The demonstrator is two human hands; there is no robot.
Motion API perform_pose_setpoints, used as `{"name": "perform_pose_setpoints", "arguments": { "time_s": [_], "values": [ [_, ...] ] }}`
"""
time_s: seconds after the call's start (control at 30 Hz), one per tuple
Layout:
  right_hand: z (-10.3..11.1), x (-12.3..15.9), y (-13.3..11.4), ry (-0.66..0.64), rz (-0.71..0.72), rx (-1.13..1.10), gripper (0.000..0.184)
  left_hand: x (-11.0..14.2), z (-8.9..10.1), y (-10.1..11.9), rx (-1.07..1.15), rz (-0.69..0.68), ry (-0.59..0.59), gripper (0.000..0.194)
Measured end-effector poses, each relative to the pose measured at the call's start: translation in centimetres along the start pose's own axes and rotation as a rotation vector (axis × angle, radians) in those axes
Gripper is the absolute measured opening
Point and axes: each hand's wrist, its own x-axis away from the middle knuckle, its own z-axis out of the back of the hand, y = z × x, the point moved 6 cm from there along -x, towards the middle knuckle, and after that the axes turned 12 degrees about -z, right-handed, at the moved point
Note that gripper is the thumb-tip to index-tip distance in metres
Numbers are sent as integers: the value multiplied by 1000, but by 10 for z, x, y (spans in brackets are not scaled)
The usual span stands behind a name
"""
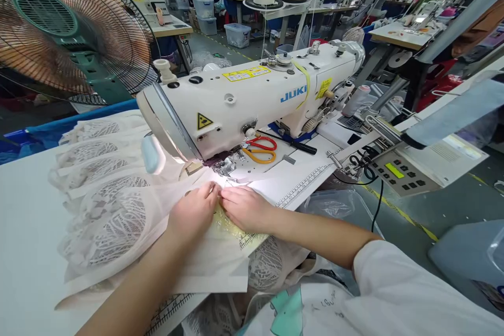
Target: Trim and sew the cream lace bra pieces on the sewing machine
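Observation:
A white JUKI sewing machine [244,94] stands across the table, its needle area lit. Just in front of the needle, my left hand [195,207] pinches the edge of pale sheer fabric [169,194]. My right hand [246,207] is closed on the same fabric edge, its fingertips almost touching the left ones. White lace bra cups [122,218] joined to this fabric spread over the table on the left. Scissors with red and orange handles [260,155] lie on the machine bed behind my right hand. The fabric edge itself is mostly hidden by my fingers.
A large fan [47,16] stands at the left behind a blue cloth edge [39,139]. To the right are a control panel [407,170] and a roller arm [452,110]. A black-handled tool [303,146] lies near the scissors. More lace pieces [265,265] hang over the front edge.

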Motion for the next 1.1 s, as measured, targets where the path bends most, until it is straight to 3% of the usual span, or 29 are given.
{"name": "perform_pose_setpoints", "arguments": {
  "time_s": [0.13, 0.33, 0.63, 0.97, 1.1],
  "values": [
    [2, 4, 2, -21, 20, -43, 23, 16, -1, 12, -10, 16, 25, 42],
    [9, 8, 7, -10, 38, -108, 21, 21, -1, 3, 101, -155, 175, 38],
    [11, 10, 14, 41, -9, -169, 22, 15, -4, -20, 141, -209, 152, 45],
    [5, 9, 17, 30, -26, -186, 21, 6, -14, -46, 131, -160, 117, 49],
    [10, 7, 14, 81, -21, -192, 22, 3, -17, -52, 107, -135, 114, 53]
  ]
}}
